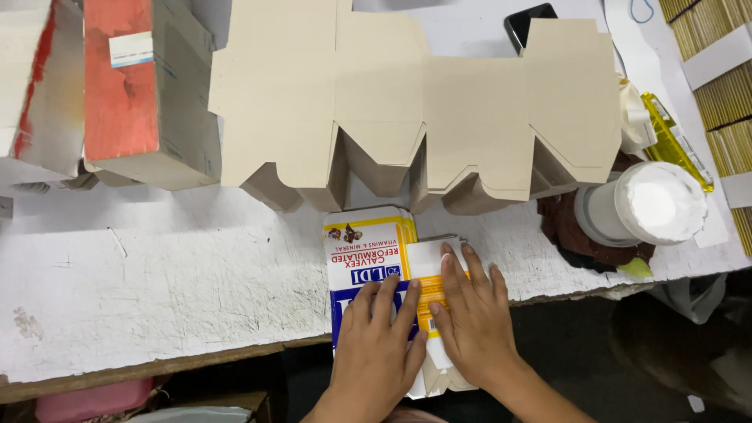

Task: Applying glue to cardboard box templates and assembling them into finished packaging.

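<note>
A flattened printed carton [366, 249], white, yellow and blue, lies at the front edge of the white worktable [157, 290] and hangs partly over it. My left hand [377, 345] lies flat on its blue lower part, fingers spread. My right hand [474, 317] presses flat on the carton's right side flap, white and yellow, with the fingers pointing away from me. Neither hand grips anything; both press down on the carton.
A stack of unfolded beige carton blanks [407, 102] lies just behind the carton. Red and grey boxes [149, 94] stand at the back left. A white pot [654, 205], a yellow bottle [674, 141] and a dark phone [529, 22] are on the right.
</note>
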